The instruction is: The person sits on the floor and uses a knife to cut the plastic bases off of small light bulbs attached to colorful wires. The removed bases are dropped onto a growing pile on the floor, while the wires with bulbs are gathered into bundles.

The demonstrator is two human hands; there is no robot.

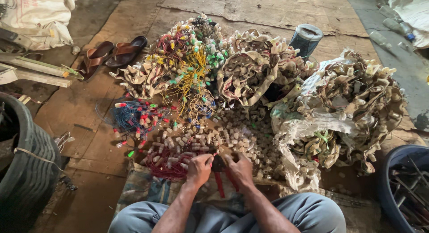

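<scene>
The person's forearms are bare from the elbow down, with no sleeves in sight, no watch, no bracelet and no gloves. The left hand (198, 169) and right hand (240, 169) are bare too, with no rings that I can make out. The fingers (208, 160) are partly hidden, so their nails cannot be told. Below the arms, both legs are covered by grey-blue trousers (308, 211) of plain cloth, creased over the knees, without visible pockets, patches or markings.

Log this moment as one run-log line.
left hand: pinching small piece | right hand: on red-handled pliers | cream bulb holders ahead | red wires by left hand
</scene>
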